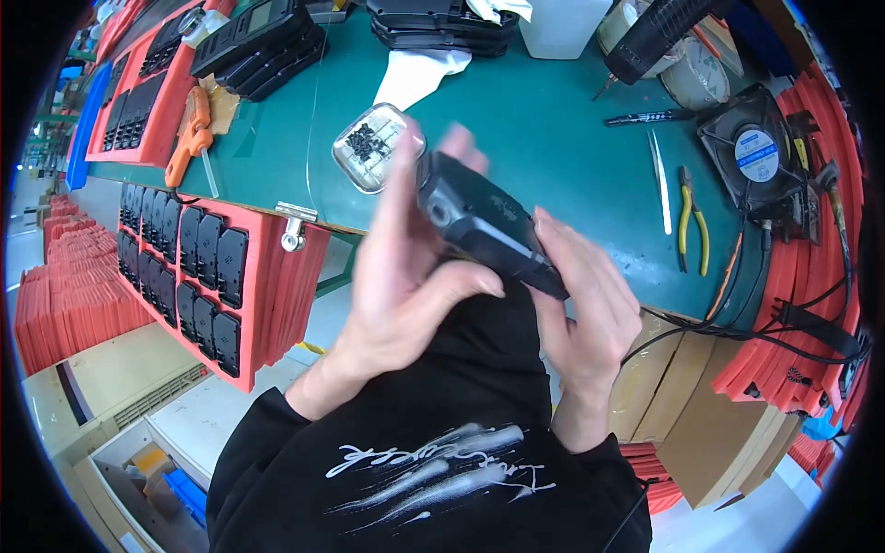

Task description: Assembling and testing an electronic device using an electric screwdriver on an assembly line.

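"Housing [489,221] of black plastic, boxy, with a round disc [439,212] near one end: where does it lie?"

"Middle of the frame, raised in front of the dark sweatshirt [442,396] and between the two hands. Its long axis slants from upper left to lower right, and the disc end is the upper-left one."

"Which hand has it?"

"The right hand [590,309], clamped around the lower-right end, with its fingers along the upper edge and its thumb below. That grip leaves the disc end free of the right hand."

"And the left hand [392,272]?"

"Open, fingers spread and pointing toward the top of the frame, palm turned to the housing. It is the nearer one to the disc end. Its thumb reaches rightward along the lower edge, but the fingers are blurred, so I cannot tell whether any of them touches."

"What is close to that end?"

"A clear rounded dish [342,164] of small black pieces [367,143], up and to the left on the green tabletop [572,120], partly hidden by the left fingers. The black power screwdriver [653,41] is well apart, upper right, its bit pointing down and left; the tweezers [660,180] lie right of centre, nearer the right hand than the left."
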`<action>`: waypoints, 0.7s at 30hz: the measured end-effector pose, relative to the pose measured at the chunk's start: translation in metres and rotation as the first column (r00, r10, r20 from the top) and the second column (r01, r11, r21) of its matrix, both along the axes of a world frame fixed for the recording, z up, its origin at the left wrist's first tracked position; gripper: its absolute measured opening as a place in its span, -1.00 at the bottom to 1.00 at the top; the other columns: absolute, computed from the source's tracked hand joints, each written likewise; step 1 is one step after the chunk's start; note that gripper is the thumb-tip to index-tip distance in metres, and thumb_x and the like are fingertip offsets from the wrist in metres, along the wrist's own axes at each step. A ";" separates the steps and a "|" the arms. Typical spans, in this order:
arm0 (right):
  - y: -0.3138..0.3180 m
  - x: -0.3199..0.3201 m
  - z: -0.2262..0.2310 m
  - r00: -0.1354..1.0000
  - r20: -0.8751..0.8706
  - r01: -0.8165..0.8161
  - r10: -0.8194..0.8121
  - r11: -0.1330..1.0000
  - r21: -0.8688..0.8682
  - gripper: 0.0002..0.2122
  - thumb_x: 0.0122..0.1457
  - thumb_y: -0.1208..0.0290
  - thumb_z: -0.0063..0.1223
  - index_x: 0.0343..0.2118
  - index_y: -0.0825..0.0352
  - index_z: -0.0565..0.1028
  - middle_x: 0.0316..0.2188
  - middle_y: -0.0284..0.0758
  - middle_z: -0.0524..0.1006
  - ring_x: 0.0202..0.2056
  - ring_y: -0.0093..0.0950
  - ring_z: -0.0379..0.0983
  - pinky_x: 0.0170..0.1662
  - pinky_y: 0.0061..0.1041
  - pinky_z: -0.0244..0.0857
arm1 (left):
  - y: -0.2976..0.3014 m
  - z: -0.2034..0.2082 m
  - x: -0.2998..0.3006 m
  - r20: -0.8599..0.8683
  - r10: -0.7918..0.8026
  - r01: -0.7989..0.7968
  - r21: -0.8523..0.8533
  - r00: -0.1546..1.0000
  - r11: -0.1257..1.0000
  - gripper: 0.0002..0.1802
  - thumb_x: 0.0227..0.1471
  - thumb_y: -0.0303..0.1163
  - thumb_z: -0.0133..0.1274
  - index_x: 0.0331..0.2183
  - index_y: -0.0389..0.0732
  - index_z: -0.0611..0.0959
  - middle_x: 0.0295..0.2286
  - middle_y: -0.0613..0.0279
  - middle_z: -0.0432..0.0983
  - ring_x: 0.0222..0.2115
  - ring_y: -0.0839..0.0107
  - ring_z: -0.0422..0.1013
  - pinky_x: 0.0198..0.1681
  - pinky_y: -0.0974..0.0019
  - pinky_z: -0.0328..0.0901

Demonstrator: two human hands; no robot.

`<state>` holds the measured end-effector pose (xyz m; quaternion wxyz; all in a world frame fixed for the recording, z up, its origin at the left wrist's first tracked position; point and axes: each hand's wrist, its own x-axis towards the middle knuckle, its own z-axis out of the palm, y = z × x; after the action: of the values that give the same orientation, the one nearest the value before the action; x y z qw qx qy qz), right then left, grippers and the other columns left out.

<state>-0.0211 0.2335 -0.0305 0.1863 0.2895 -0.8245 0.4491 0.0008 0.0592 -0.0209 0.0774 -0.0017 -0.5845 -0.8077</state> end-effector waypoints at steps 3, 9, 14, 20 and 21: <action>0.011 -0.006 0.000 1.000 -0.006 0.004 -0.004 1.000 0.021 -0.60 -0.15 0.66 0.27 -0.13 0.52 0.57 -0.21 -0.06 0.64 -0.16 -0.13 0.62 -0.07 -0.33 0.47 | -0.031 0.003 -0.013 -0.349 -0.118 -0.225 -0.790 0.930 0.571 0.03 -0.17 -0.44 0.31 0.30 -0.37 0.19 0.26 -0.24 0.16 0.29 -0.07 0.14 0.31 -0.06 0.07; 0.027 -0.020 0.019 0.996 -0.022 -0.085 0.091 0.976 0.202 -0.63 -0.15 0.67 0.23 -0.17 0.49 0.59 -0.23 -0.08 0.64 -0.15 -0.11 0.62 -0.06 -0.29 0.48 | -0.035 0.015 -0.016 -0.299 -0.226 -0.156 -0.856 0.927 0.493 -0.62 -0.19 -0.65 0.18 -0.20 -0.40 0.64 -0.15 -0.02 0.63 0.06 -0.04 0.46 0.25 -0.09 0.19; 0.037 -0.032 0.025 0.970 -0.179 -0.082 0.163 0.917 0.390 -0.60 -0.20 0.57 0.26 -0.18 0.42 0.60 -0.17 -0.14 0.62 -0.07 -0.17 0.58 -0.04 -0.24 0.46 | -0.021 0.017 -0.023 -0.209 -0.385 -0.077 -0.941 0.899 0.331 -0.12 -0.10 -0.06 0.27 0.17 -0.32 0.40 -0.02 -0.05 0.47 0.02 0.05 0.42 0.15 0.04 0.30; 0.036 -0.063 0.043 0.995 -0.101 -0.005 -0.007 0.992 -0.125 -0.31 0.13 0.00 0.22 0.14 0.54 0.42 0.12 -0.01 0.46 0.16 -0.15 0.39 0.21 -0.18 0.21 | -0.018 0.009 -0.035 -0.161 -0.319 -0.098 -0.974 0.934 0.203 -0.17 -0.06 -0.22 0.28 0.20 -0.31 0.37 -0.09 0.00 0.36 -0.11 0.06 0.33 -0.04 0.09 0.31; 0.033 -0.076 0.041 0.997 0.021 0.081 -0.081 0.889 -0.452 -0.46 0.31 0.20 0.11 0.20 0.52 0.35 0.10 -0.02 0.47 0.14 -0.21 0.40 0.20 -0.26 0.23 | -0.016 0.008 -0.035 -0.202 -0.321 -0.136 -0.967 0.925 0.216 -0.18 -0.06 -0.27 0.28 0.20 -0.31 0.37 -0.08 -0.04 0.33 -0.09 0.02 0.31 -0.02 0.08 0.30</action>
<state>-0.0970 0.2666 0.0109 0.2664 0.2034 -0.7090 0.6205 -0.0344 0.0431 -0.0130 0.1154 -0.2331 -0.9320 -0.2523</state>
